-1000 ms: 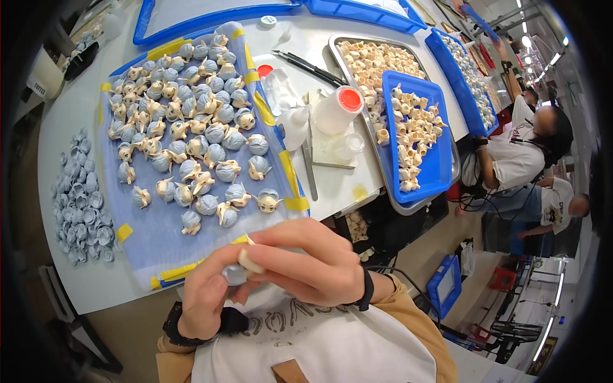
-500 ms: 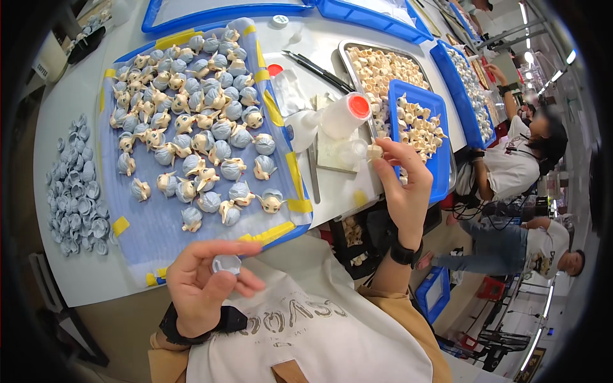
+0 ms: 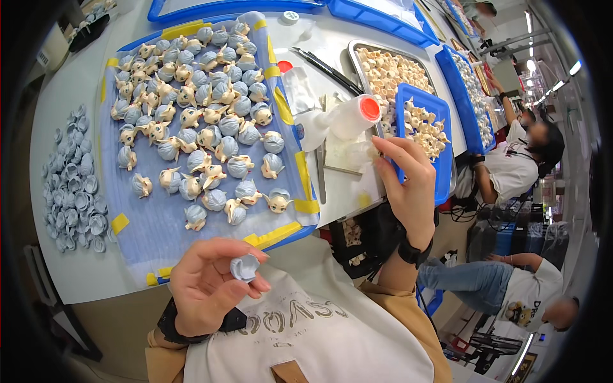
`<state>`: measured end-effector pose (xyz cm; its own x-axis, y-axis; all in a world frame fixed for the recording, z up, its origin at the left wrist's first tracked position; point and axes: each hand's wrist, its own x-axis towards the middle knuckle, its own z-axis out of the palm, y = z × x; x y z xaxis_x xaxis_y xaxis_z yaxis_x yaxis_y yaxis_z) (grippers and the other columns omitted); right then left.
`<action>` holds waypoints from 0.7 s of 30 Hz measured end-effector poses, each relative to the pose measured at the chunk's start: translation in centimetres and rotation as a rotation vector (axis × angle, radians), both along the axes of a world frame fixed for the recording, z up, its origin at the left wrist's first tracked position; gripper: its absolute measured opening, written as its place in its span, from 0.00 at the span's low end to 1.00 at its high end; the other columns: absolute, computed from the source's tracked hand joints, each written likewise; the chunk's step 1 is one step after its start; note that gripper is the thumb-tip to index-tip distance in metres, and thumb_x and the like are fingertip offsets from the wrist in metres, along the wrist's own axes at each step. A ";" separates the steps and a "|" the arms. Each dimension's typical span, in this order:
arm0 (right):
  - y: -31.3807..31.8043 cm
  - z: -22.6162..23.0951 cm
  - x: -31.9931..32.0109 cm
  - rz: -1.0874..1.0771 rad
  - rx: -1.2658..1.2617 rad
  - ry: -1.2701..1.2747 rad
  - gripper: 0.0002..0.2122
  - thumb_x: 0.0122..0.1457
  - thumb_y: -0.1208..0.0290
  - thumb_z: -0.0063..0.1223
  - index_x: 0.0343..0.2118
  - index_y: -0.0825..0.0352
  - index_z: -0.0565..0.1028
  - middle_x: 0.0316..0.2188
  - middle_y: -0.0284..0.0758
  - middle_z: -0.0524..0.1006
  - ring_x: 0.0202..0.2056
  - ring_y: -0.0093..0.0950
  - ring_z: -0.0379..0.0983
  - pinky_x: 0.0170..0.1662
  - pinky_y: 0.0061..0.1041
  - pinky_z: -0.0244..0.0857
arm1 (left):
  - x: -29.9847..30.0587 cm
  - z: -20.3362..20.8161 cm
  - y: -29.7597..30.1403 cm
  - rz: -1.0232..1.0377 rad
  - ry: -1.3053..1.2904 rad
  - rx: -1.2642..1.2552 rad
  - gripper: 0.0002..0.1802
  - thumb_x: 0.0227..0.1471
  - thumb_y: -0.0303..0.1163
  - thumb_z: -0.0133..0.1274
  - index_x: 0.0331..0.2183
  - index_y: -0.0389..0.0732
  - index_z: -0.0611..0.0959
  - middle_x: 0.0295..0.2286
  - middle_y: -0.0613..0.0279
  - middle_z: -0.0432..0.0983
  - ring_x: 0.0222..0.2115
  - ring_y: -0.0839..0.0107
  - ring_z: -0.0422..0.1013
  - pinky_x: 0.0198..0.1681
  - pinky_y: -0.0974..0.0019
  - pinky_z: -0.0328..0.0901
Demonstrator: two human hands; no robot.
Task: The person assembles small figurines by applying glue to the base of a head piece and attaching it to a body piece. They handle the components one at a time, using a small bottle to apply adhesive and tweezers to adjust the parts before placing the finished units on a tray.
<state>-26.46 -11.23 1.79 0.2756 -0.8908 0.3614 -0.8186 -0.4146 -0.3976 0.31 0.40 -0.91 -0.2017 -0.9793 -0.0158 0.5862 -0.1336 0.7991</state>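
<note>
My left hand (image 3: 207,288), in front of the table edge, has its fingers curled round a hollow grey-blue doll hair shell (image 3: 244,268), its hollow side showing. My right hand (image 3: 408,182) is raised beside a translucent squeeze bottle (image 3: 348,120) with a red base, lying tilted. Its thumb and forefinger pinch close to the bottle's clear front end (image 3: 361,155); what sits between the fingertips is hidden. A blue tray lined with cloth (image 3: 153,230) bears many small doll heads (image 3: 220,148) with grey-blue hair and pointed ears.
Loose hair shells (image 3: 73,191) are heaped at the left. Cream face parts fill a metal tray (image 3: 355,54) and a small blue tray (image 3: 401,105). Tweezers (image 3: 321,175) and a black pen (image 3: 329,71) lie mid-table. Other people (image 3: 511,153) are at the right.
The hair shell in my left hand has turned and risen slightly to the right. The cream part at my right fingertips no longer shows. At right, a person in jeans has moved.
</note>
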 end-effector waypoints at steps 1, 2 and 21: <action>-0.1 0.3 0.2 0.011 -0.022 0.059 0.11 0.44 0.81 0.53 0.34 0.66 0.75 0.28 0.35 0.73 0.31 0.33 0.68 0.36 0.28 0.60 | 0.0 0.1 0.0 -0.008 0.003 0.015 0.21 0.47 0.24 0.51 0.44 0.29 0.65 0.38 0.45 0.67 0.30 0.66 0.72 0.33 0.70 0.69; -0.1 0.7 0.4 0.022 -0.043 0.119 0.11 0.44 0.80 0.53 0.33 0.66 0.75 0.28 0.34 0.73 0.31 0.32 0.67 0.36 0.29 0.59 | 0.1 0.1 0.0 -0.017 0.007 0.031 0.21 0.47 0.23 0.51 0.43 0.29 0.66 0.38 0.45 0.67 0.30 0.66 0.72 0.33 0.70 0.69; -0.3 0.7 0.9 0.035 -0.086 0.211 0.10 0.44 0.78 0.53 0.33 0.65 0.74 0.28 0.34 0.72 0.32 0.32 0.66 0.37 0.30 0.57 | 0.0 0.2 0.0 0.005 -0.006 0.025 0.21 0.43 0.24 0.55 0.40 0.30 0.67 0.36 0.48 0.69 0.33 0.70 0.69 0.36 0.68 0.68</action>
